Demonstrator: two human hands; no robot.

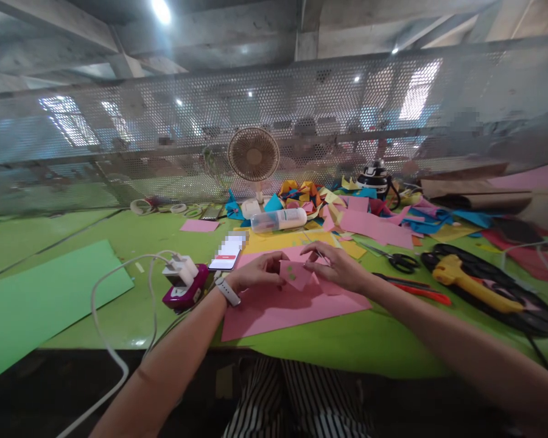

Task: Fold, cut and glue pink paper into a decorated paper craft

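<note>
Between my two hands is a small piece of pink paper (296, 275) with green marks on it. My left hand (260, 271), with a white watch on its wrist, pinches the piece's left edge. The fingers of my right hand (332, 265) close on its upper right edge. Below both hands lies a large pink sheet (274, 317), flat near the table's front edge. A yellow sheet (265, 241) shows just beyond it. Left of my left hand lies a phone (227, 250) with its screen lit.
A purple power strip (187, 295) with white chargers sits left. On the right are scissors (402, 263), an orange-handled cutter (422, 292) and a yellow glue gun (477, 283) on a black tray. Behind stand a plastic bottle (278, 220), a fan (254, 154) and colourful paper scraps (374, 222).
</note>
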